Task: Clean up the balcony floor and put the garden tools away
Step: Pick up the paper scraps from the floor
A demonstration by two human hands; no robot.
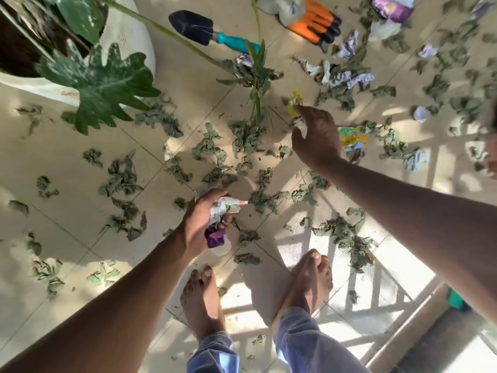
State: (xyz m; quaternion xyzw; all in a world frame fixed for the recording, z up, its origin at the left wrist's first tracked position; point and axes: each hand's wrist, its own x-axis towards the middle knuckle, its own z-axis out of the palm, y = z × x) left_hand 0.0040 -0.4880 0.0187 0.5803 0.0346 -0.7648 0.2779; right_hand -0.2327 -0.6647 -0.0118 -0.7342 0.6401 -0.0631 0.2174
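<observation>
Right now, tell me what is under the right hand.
Under the right hand a small whitish scrap shows between thumb and fingers, with a yellow bit past the fingertips. The palm covers the rest, so whether the scrap is gripped cannot be told.

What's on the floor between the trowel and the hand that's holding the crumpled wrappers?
In the head view, between the trowel and the left hand gripping wrappers: a leafy sprig, scattered dry leaves, then bare tile.

Trowel [204,29] left of gloves [313,21], beyond leaves [209,149]
</observation>
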